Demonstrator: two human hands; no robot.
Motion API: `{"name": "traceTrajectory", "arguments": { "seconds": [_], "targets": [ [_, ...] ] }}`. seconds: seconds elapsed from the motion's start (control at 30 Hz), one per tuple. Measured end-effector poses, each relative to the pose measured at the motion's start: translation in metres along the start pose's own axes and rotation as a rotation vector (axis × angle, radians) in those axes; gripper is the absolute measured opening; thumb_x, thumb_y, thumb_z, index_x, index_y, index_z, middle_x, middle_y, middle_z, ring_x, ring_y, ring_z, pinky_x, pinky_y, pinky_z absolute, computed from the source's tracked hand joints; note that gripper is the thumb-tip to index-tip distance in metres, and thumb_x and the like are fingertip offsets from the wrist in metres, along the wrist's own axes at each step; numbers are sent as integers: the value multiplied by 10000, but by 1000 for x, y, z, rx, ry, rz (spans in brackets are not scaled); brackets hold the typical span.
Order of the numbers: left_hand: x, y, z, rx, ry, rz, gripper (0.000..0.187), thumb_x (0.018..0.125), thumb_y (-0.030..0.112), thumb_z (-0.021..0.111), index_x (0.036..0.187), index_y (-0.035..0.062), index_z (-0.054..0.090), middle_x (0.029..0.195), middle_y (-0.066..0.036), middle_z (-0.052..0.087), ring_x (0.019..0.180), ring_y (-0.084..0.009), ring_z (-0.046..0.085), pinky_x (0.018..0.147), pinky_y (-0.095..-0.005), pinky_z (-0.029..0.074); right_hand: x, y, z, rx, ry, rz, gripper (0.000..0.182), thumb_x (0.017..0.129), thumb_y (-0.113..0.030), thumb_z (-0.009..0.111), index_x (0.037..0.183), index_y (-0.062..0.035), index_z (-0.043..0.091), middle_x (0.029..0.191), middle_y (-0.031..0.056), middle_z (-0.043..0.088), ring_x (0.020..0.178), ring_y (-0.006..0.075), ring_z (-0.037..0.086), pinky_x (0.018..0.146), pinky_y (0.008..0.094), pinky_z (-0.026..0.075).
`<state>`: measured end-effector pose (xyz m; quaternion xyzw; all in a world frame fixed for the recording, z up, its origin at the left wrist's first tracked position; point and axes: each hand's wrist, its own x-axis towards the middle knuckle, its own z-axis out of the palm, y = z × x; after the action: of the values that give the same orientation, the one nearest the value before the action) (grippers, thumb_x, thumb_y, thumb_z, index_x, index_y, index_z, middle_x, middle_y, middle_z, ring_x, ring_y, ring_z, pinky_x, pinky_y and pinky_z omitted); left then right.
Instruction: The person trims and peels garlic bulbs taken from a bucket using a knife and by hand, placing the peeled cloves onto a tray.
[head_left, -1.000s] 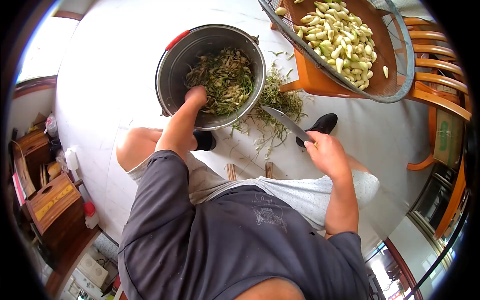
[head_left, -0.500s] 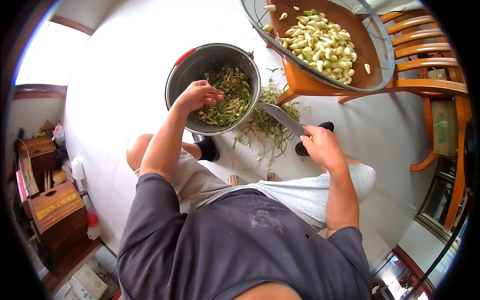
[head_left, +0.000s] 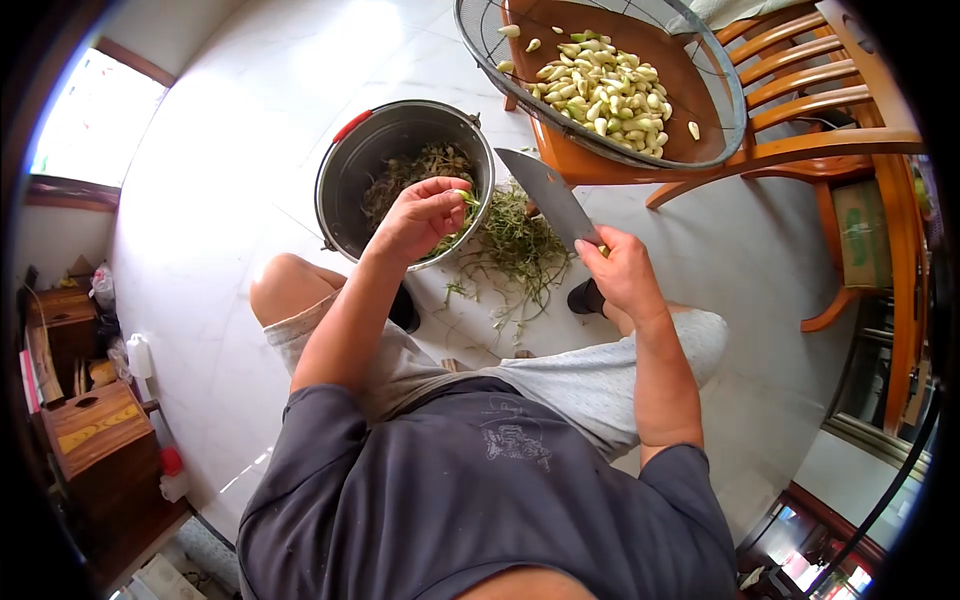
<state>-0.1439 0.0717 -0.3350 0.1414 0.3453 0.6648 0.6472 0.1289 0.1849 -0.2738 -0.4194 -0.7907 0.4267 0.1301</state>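
My left hand (head_left: pixel 425 217) is closed in a pinch on a small green-white bulb (head_left: pixel 464 197) over the right part of the metal bucket (head_left: pixel 335 185). Inside the bucket lie dry, leafy bulbs (head_left: pixel 400 180), partly hidden by my hand. My right hand (head_left: pixel 622 270) grips the handle of a broad knife (head_left: pixel 550 197), whose blade points up and left towards the bucket's rim. Below the blade a heap of green trimmings (head_left: pixel 520 245) lies on the floor. Pale peeled bulbs (head_left: pixel 610 90) fill part of a round mesh basket (head_left: pixel 737 120).
The basket rests on a wooden chair (head_left: pixel 570 160) at the top right. My feet stand on the pale tiled floor (head_left: pixel 230 300), one beside the bucket and the other by the trimmings (head_left: pixel 585 297). Wooden boxes (head_left: pixel 100 430) stand at the left edge.
My left hand has moved right, out from over the bucket's middle, and a bulb now shows in its fingers. The knife has tilted more upright. The whole view has shifted slightly.
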Motion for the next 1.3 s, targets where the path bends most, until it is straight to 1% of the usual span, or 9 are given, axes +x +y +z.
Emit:
{"name": "traceTrajectory", "arguments": {
  "seconds": [0.13, 0.17, 0.33, 0.43, 0.77, 0.87, 0.97, 1.07, 1.3],
  "targets": [
    [-4, -6, 18, -61, -137, -60, 64, 895, 49, 592, 952, 22, 578, 808, -80, 634, 707, -135, 617, 592, -244, 495, 1, 3, 7, 178, 7, -17, 212, 845, -176, 630, 928, 18, 652, 629, 107, 591, 557, 137, 519, 565, 293, 438],
    [-7, -9, 26, -1, -45, -42, 54, 911, 62, 575, 944, 30, 548, 825, -103, 640, 720, -150, 637, 562, -247, 501, 1, 2, 9, 192, 0, -15, 208, 848, -173, 629, 928, 18, 653, 621, 89, 581, 558, 117, 502, 557, 284, 431],
    [-5, -18, 26, -16, -13, 15, 91, 888, 37, 604, 941, 28, 531, 811, -108, 643, 670, -161, 645, 504, -240, 491, 4, -2, 16, 222, -89, 17, 152, 873, -123, 629, 924, 18, 654, 684, -54, 538, 580, 34, 416, 514, 208, 358],
    [-4, -19, 22, 49, 24, 33, 153, 850, 9, 646, 940, 27, 524, 767, -88, 636, 616, -147, 628, 491, -225, 476, 7, 2, 20, 199, -77, 18, 196, 855, -162, 626, 927, 17, 657, 612, 35, 570, 543, 72, 464, 531, 262, 414],
    [-8, -22, 23, 393, 129, 111, 250, 804, 17, 711, 982, 7, 536, 687, -21, 587, 526, -71, 503, 449, -201, 373, 10, -5, 23, 183, -59, 10, 198, 855, -158, 628, 947, 15, 657, 628, 35, 592, 546, 71, 486, 538, 254, 429],
    [-8, -21, 21, 409, 152, 82, 270, 831, 23, 681, 1070, -16, 561, 697, -24, 593, 538, -70, 499, 463, -196, 371, 10, -4, 25, 204, -36, -1, 199, 855, -159, 628, 956, 10, 658, 624, 35, 593, 541, 69, 483, 536, 251, 427],
    [-4, -24, 13, 371, 139, 67, 380, 859, 44, 649, 1223, 5, 551, 796, -14, 621, 595, -61, 512, 505, -182, 389, 10, -2, 27, 212, -4, -27, 201, 855, -159, 628, 964, 6, 660, 621, 36, 593, 533, 68, 477, 531, 249, 425],
    [-1, -27, 8, 296, 106, 47, 535, 873, 34, 623, 1369, 22, 424, 878, -35, 649, 631, -68, 534, 535, -183, 418, 9, 1, 28, 202, 7, -35, 200, 853, -158, 628, 970, 1, 662, 620, 38, 592, 527, 67, 473, 526, 248, 421],
    [-1, -26, 11, 300, 106, -21, 357, 879, 30, 610, 1214, 9, 487, 920, -108, 667, 640, -94, 561, 541, -197, 446, 7, -6, 22, 150, 11, -31, 197, 845, -147, 631, 975, -2, 660, 656, 84, 620, 554, 101, 518, 556, 267, 442]
  ]
}}
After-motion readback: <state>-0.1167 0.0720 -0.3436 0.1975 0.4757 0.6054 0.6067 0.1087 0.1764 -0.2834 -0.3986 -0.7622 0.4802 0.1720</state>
